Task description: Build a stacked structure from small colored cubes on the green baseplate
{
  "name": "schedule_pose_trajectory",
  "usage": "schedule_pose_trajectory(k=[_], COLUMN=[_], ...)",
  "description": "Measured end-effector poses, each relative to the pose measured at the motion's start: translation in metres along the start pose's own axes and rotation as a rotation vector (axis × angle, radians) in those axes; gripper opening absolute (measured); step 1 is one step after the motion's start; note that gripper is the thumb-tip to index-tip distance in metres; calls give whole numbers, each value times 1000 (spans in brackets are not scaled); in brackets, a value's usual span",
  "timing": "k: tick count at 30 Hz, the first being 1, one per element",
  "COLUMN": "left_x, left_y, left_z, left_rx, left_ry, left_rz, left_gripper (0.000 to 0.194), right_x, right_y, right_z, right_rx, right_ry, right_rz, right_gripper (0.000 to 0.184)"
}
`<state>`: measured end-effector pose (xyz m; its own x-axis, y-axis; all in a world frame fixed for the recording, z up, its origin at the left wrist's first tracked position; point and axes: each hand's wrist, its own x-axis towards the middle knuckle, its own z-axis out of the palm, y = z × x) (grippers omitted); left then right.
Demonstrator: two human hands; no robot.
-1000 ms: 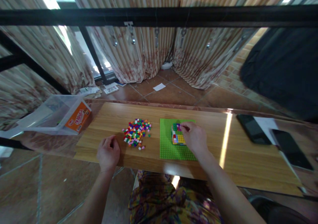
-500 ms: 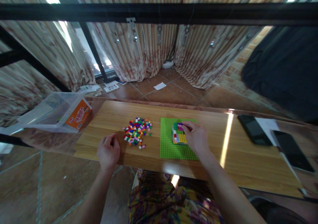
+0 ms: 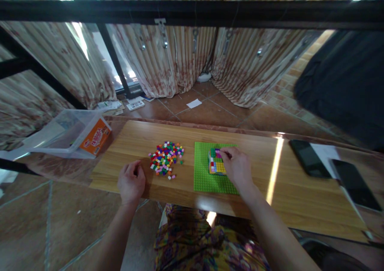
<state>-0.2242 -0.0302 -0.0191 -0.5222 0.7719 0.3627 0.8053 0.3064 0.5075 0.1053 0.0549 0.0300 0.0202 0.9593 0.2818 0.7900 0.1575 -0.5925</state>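
My right hand [image 3: 237,165] is closed in a pinch at the top of a small block build [image 3: 218,167], its fingertips on a tiny pinkish-purple toy brick [image 3: 218,154]. Yellow, red, green and pink bricks show on that build; the hand hides its right side. Underneath lies a green studded baseplate [image 3: 202,181]. Over at the left, my left hand [image 3: 132,182] rests curled on the table's front edge. Its fingers are closed, and whatever they hold, if anything, is hidden. A pile of loose coloured bricks [image 3: 165,157] lies between the left hand and the baseplate.
On the wooden tabletop [image 3: 180,193] a sunlight stripe runs right of the baseplate. Two dark phones, one a black phone [image 3: 309,158], lie at the right with white paper [image 3: 325,155]. A clear plastic box [image 3: 70,141] with an orange label stands at the far left.
The camera view has shifted slightly. Both hands keep nearly the same places, the right one still pinching at the block build.
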Motion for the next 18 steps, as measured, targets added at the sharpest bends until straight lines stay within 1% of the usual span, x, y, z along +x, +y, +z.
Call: schedule_pose_trajectory(k=[11, 18], left_x=[-1, -1], left_y=[-2, -1], left_z=[1, 1], left_rx=[-1, 8], left_ry=[-6, -10], left_rz=[-9, -6], left_gripper=[28, 30], right_x=[-3, 0], right_y=[1, 3], right_z=[3, 4], right_rx=[-87, -94], right_ry=[-35, -56], right_rz=[-86, -144], right_gripper=[28, 32])
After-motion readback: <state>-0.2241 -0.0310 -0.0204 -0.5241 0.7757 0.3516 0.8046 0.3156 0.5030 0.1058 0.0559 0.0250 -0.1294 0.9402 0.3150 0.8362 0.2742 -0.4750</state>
